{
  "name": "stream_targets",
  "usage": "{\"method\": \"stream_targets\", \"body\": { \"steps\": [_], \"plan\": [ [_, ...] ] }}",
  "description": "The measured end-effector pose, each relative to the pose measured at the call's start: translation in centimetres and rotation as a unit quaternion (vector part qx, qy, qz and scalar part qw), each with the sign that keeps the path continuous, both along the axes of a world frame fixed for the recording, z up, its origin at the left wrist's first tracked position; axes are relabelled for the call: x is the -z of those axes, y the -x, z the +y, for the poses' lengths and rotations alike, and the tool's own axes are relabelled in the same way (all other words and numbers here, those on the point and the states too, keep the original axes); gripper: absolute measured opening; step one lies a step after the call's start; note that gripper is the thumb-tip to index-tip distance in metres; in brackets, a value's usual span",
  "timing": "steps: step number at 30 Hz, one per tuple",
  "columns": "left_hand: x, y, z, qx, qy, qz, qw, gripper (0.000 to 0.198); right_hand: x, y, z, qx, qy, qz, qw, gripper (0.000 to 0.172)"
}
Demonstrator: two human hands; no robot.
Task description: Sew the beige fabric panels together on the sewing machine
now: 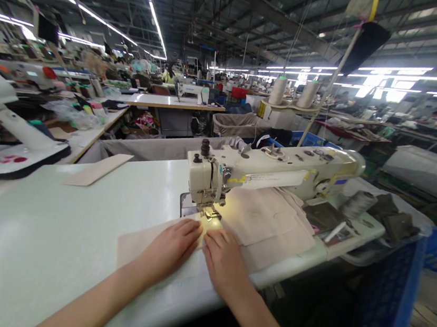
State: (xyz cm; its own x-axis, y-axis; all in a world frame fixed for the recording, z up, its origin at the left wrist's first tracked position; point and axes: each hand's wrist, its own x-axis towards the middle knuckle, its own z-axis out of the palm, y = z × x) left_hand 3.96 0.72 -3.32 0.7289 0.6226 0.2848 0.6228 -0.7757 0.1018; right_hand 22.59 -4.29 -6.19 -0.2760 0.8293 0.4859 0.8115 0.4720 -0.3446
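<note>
While my palms lie flat on it, the beige fabric panel (pixel 137 246) rests on the white sewing table (pixel 25 246), its far end reaching the presser foot (pixel 209 213) of the cream sewing machine (pixel 277 170). My left hand (pixel 168 247) and right hand (pixel 224 264) press down on the panel from above, one on each side of the presser foot. Fingers are extended and held together, with the fingertips just beside the foot and almost meeting. Neither hand closes on the cloth: each grip is a wide, open, flat press, with no pinch at any fingertip. The machine's lamp lights the cloth between the fingertips.

Immediately right of my right hand, a stack of beige fabric panels (pixel 270 223) lies on the table under the machine arm. Further right, on the table's extension, are dark olive fabric pieces (pixel 392 219) and a cone of grey thread (pixel 358 204). A blue plastic crate (pixel 383 311) stands at near right, beside the table edge. A single beige panel (pixel 96 168) lies apart at the far left of the table. Two cream thread cones (pixel 293 91) stand on a stand behind the machine. Beyond them, a second sewing machine (pixel 192 92) sits on a separate table, among further workstations.
</note>
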Motion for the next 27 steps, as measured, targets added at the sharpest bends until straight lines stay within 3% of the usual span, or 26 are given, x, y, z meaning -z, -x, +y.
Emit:
{"method": "stream_targets", "body": {
  "steps": [7,19,27],
  "plan": [
    [0.0,0.2,-2.2,0.060,-0.035,-0.010,0.998,0.033,-0.1,-0.4,-0.9,-0.008,-0.010,0.002,1.000,0.023],
    [-0.3,0.3,-1.1,0.055,-0.050,-0.005,0.997,0.031,-1.0,0.0,0.4,0.001,0.018,-0.027,0.999,0.014],
    [-0.3,0.7,0.2,0.050,-0.041,0.015,0.998,0.033,-1.2,0.4,1.0,0.029,0.027,-0.031,0.999,0.021]
  ]
}}
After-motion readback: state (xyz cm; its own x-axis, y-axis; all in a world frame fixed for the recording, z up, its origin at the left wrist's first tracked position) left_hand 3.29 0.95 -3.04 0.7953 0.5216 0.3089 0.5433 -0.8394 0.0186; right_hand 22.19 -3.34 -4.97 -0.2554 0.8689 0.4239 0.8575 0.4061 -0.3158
